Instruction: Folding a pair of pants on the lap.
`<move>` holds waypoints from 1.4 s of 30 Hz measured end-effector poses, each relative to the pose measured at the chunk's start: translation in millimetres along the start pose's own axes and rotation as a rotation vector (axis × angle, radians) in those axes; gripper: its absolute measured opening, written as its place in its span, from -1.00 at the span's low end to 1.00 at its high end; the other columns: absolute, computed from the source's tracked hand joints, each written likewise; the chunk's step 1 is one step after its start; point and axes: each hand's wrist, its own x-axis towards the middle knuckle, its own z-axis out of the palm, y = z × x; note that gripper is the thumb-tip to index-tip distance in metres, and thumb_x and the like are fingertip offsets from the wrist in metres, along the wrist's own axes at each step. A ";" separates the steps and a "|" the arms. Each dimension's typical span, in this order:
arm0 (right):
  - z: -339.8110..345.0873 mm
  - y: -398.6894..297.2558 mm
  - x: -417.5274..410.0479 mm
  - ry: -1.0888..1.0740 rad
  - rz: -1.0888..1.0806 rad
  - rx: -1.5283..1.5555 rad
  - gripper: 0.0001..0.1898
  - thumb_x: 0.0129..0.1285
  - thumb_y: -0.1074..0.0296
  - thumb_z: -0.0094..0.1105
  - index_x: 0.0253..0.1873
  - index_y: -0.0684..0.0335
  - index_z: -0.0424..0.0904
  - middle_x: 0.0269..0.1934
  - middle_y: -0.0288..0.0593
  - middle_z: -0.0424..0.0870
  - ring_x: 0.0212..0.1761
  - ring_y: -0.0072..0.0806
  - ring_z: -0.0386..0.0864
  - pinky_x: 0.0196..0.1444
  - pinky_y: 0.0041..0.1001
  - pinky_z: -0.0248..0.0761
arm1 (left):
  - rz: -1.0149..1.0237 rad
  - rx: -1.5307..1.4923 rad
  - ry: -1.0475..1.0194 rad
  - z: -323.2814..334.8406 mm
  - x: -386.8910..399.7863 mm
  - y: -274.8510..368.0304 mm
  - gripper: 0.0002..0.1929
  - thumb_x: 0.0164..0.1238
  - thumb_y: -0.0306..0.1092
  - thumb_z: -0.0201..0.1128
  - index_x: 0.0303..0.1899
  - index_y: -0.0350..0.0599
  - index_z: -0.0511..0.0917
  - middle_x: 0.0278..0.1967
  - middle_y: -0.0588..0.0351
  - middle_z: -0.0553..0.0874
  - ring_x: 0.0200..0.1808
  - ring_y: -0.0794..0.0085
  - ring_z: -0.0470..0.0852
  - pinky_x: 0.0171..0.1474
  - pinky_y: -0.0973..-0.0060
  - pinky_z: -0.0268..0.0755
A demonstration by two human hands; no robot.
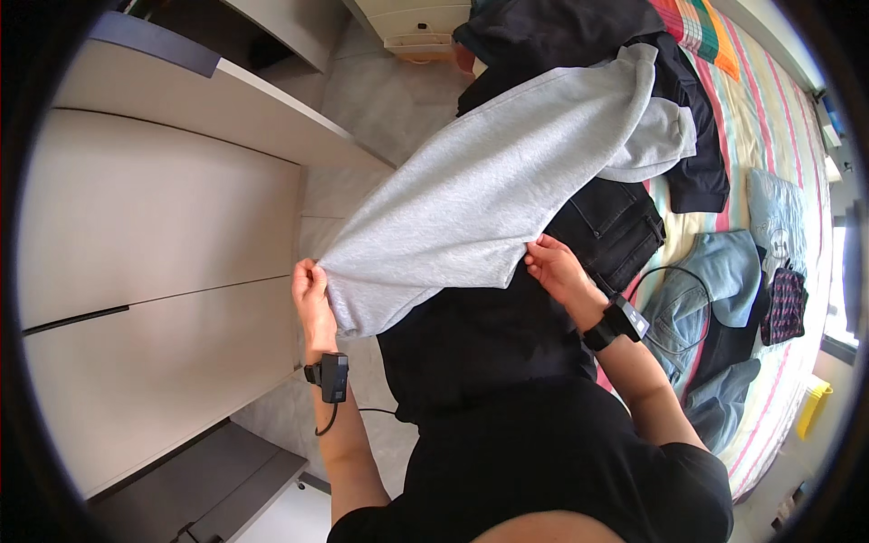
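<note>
A light grey knit garment, its kind unclear, stretches from my hands up to the bed's edge, where its far end lies over dark clothes. My left hand pinches one corner between thumb and fingers. With my right hand I grip the near edge further right. Folded black jeans lie on the bed just beyond my right hand, partly covered by the grey cloth. Both wrists carry strapped black devices with cables.
On the striped bedspread lie blue denim clothes, a light blue printed item and a dark patterned cloth. Pale cabinet fronts stand at left, with a protruding panel above. A drawer unit stands at the top.
</note>
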 end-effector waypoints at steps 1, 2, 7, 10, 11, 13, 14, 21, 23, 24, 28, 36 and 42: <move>-0.4 -0.7 -0.2 0.011 0.007 0.003 -0.98 0.33 0.45 0.07 -0.21 0.17 0.48 -0.34 -0.38 0.55 -0.37 -0.63 0.52 -0.33 -0.65 0.41 | 0.000 0.000 0.000 3.7 -1.3 3.6 -0.85 0.46 -0.35 0.05 -0.08 -0.19 0.43 -0.24 0.26 0.51 -0.19 0.63 0.43 0.00 0.63 0.28; -0.5 -1.1 0.2 0.013 0.005 0.003 -0.98 0.33 0.45 0.07 -0.21 0.17 0.48 -0.34 -0.38 0.55 -0.37 -0.63 0.52 -0.33 -0.65 0.41 | -0.015 -0.032 0.010 8.4 -2.4 7.0 -0.88 0.42 -0.37 0.10 -0.13 -0.17 0.43 -0.29 0.31 0.44 -0.23 0.66 0.36 -0.04 0.67 0.22; 3.4 1.8 1.8 -0.012 -0.002 0.051 -0.98 0.32 0.48 0.07 -0.22 0.18 0.46 -0.33 -0.35 0.56 -0.39 -0.62 0.53 -0.35 -0.65 0.43 | -0.029 -0.009 0.040 6.2 -3.6 8.3 -0.91 0.38 -0.40 0.14 -0.17 -0.14 0.44 -0.34 0.35 0.38 -0.28 0.69 0.29 -0.07 0.71 0.16; 5.3 2.2 1.7 -0.005 0.001 0.070 -0.96 0.31 0.50 0.07 -0.23 0.19 0.45 -0.34 -0.33 0.56 -0.40 -0.61 0.54 -0.35 -0.65 0.45 | -0.015 0.057 0.048 -0.6 -2.5 2.4 -0.89 0.42 -0.36 0.10 -0.15 -0.16 0.43 -0.30 0.32 0.44 -0.23 0.65 0.38 -0.07 0.66 0.24; 5.3 2.7 2.1 -0.007 0.009 0.076 -0.96 0.31 0.50 0.07 -0.24 0.19 0.45 -0.35 -0.33 0.56 -0.40 -0.61 0.54 -0.36 -0.66 0.45 | -0.015 0.056 0.042 -2.3 -3.0 0.4 -0.89 0.42 -0.36 0.10 -0.15 -0.16 0.43 -0.30 0.32 0.44 -0.23 0.65 0.38 -0.07 0.66 0.24; 4.4 2.5 2.0 -0.005 0.003 0.083 -0.97 0.31 0.50 0.07 -0.22 0.20 0.46 -0.35 -0.33 0.57 -0.41 -0.61 0.55 -0.36 -0.66 0.46 | -0.056 0.149 -0.024 1.3 -3.8 5.9 -0.93 0.40 -0.40 0.10 -0.20 -0.16 0.43 -0.34 0.33 0.43 -0.26 0.64 0.37 -0.10 0.65 0.25; 3.8 2.3 1.9 -0.011 -0.001 0.082 -0.97 0.31 0.51 0.07 -0.20 0.21 0.47 -0.35 -0.33 0.57 -0.40 -0.61 0.55 -0.35 -0.66 0.46 | -0.025 0.320 -0.029 6.1 -4.6 7.1 -0.94 0.38 -0.42 0.11 -0.21 -0.15 0.43 -0.36 0.33 0.42 -0.28 0.64 0.36 -0.12 0.65 0.25; 9.9 -1.5 -3.6 -0.016 -0.043 0.039 -0.87 0.29 0.52 0.08 -0.08 0.26 0.50 -0.30 -0.33 0.59 -0.38 -0.64 0.53 -0.31 -0.68 0.46 | 0.449 0.789 -0.139 64.6 -15.9 17.7 -0.77 0.04 -0.48 0.32 -0.28 -0.17 0.45 -0.29 0.04 0.55 -0.23 0.21 0.53 -0.17 0.36 0.39; 13.5 -1.9 -4.6 -0.018 -0.042 0.019 -0.86 0.29 0.50 0.09 -0.07 0.26 0.50 -0.29 -0.34 0.59 -0.37 -0.65 0.53 -0.30 -0.69 0.45 | 0.529 0.888 -0.150 88.9 -19.7 25.9 -0.74 0.01 -0.42 0.36 -0.28 -0.16 0.45 -0.28 0.04 0.55 -0.16 0.14 0.52 -0.11 0.30 0.36; 14.3 -1.8 -5.1 -0.016 -0.047 -0.002 -0.84 0.28 0.49 0.11 -0.05 0.25 0.50 -0.28 -0.35 0.59 -0.36 -0.66 0.53 -0.29 -0.69 0.45 | 0.567 0.868 -0.211 104.0 -22.0 29.7 -0.71 -0.01 -0.37 0.39 -0.27 -0.16 0.45 -0.27 0.04 0.54 -0.14 0.13 0.51 -0.08 0.26 0.33; 12.3 -1.9 -7.4 -0.030 -0.071 -0.024 -0.82 0.28 0.47 0.12 -0.02 0.23 0.50 -0.27 -0.37 0.59 -0.34 -0.68 0.53 -0.25 -0.69 0.45 | 0.656 0.813 -0.331 162.5 -29.8 18.6 -0.62 -0.05 -0.23 0.44 -0.25 -0.14 0.45 -0.22 0.03 0.54 -0.09 0.13 0.50 -0.04 0.20 0.29; 19.8 0.5 -9.2 0.016 -0.064 -0.087 -0.84 0.28 0.39 0.15 -0.07 0.18 0.55 -0.27 -0.38 0.60 -0.32 -0.67 0.51 -0.19 -0.64 0.40 | 0.296 0.742 -0.525 188.7 -25.6 -5.5 -0.73 0.01 -0.31 0.42 -0.49 -0.22 0.46 -0.57 0.13 0.57 -0.51 0.41 0.53 -0.38 0.43 0.36; 31.7 -9.2 -8.3 -0.057 -0.121 0.024 -0.83 0.29 0.47 0.08 -0.04 0.30 0.49 -0.22 -0.25 0.60 -0.20 -0.51 0.56 -0.02 -0.52 0.46 | 0.104 0.477 -0.508 176.5 -14.6 15.6 -0.78 0.17 -0.39 0.32 -0.47 -0.17 0.39 -0.57 0.31 0.44 -0.50 0.62 0.36 -0.40 0.59 0.28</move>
